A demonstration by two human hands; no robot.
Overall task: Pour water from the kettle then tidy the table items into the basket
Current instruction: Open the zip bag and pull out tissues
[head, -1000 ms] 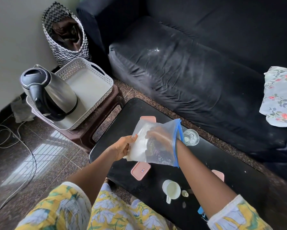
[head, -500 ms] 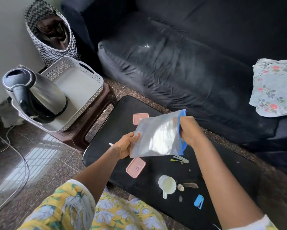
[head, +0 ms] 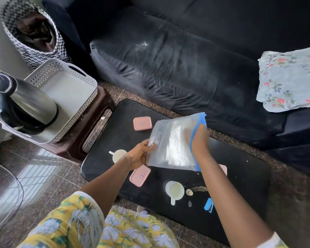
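A: What are the fingers doing?

B: The left hand pinches the bottom corner of a clear, crinkled plastic bag. The right hand grips its blue zip edge, fingers partly tucked behind the film.

A: And just beyond them?

B: Under the left fingers lies a pink rounded-rectangle lid, touching the bag's shadow; a second pink lid sits beyond the fingertips. A white cup is just beside the left wrist, another white cup below the bag, all on the glossy black table.

A: The kettle and basket?

B: Well off to the left of the left hand, the brushed-steel kettle stands inside the white perforated basket on a dark brown stool.
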